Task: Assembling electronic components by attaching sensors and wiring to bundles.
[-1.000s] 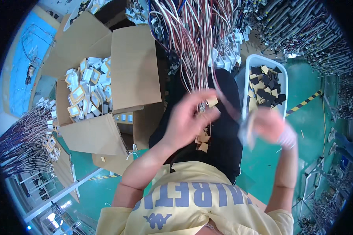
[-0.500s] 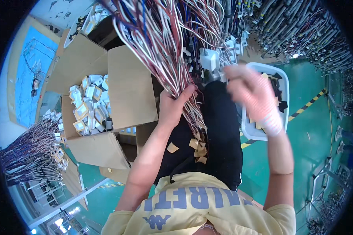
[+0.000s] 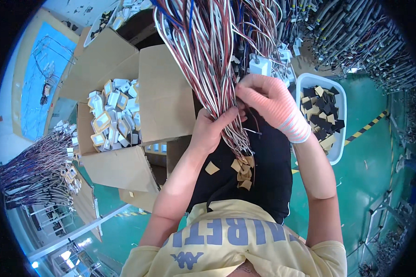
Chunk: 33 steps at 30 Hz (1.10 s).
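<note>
A thick bundle of red, white and brown wires (image 3: 212,60) runs from the top down over my lap. Wrapped round its lower part is my left hand (image 3: 210,131), thumb across the front. My right hand (image 3: 270,101), with white-and-pink banding at the wrist, pinches at the bundle's right edge; its fingertips touch the wires, and what lies between them is hidden. Tan square pads (image 3: 244,171) cluster at the wires' lower ends, and one loose tan pad (image 3: 212,167) rests on my dark trousers. Just above my right hand is a white plastic housing (image 3: 260,64).
At the left, an open cardboard box (image 3: 164,92) holds many white housings (image 3: 115,111). A white bin (image 3: 339,138) of black and tan pads stands at the right. More cable bundles (image 3: 34,168) hang at the far left, and grey cables (image 3: 365,41) at the upper right.
My right hand has come left from beside the bin to the bundle's edge and closed its fingers there. My left hand keeps its grip. The whole view has shifted slightly.
</note>
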### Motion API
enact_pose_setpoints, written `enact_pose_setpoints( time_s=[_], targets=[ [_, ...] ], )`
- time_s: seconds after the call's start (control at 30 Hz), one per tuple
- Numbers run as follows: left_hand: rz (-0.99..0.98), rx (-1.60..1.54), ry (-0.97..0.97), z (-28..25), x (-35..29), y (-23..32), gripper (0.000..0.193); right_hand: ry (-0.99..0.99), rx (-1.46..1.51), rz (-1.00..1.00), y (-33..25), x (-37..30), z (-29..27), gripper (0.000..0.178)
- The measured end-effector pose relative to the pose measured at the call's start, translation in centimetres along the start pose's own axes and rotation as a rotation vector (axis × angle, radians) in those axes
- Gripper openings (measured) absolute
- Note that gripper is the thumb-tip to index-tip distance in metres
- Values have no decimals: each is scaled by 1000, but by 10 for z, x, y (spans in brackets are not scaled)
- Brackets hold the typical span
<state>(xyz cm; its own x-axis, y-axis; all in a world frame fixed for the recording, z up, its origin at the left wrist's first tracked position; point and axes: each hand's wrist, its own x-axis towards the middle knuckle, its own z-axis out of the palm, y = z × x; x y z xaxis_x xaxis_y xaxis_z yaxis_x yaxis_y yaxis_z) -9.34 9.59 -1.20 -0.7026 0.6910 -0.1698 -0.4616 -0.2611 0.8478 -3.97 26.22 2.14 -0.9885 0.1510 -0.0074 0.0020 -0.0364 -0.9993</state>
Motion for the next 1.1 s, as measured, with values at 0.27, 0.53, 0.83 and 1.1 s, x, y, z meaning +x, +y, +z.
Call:
enact_pose_setpoints(
  time_s=[0.27,0.53,0.83,1.1],
  targets=[
    [2,-28,0,-10,0,-2,21,0,32,-36,-6,6,14,19],
    [115,174,169,6,1,2,21,29,-77,42,-17,-3,-4,18],
    [59,101,69,-3,-3,14,17,-57,-25,84,-17,-12,-33,20],
    [67,85,-49,-6,-5,16,33,24,20,4,-31,29,-17,33]
  ],
)
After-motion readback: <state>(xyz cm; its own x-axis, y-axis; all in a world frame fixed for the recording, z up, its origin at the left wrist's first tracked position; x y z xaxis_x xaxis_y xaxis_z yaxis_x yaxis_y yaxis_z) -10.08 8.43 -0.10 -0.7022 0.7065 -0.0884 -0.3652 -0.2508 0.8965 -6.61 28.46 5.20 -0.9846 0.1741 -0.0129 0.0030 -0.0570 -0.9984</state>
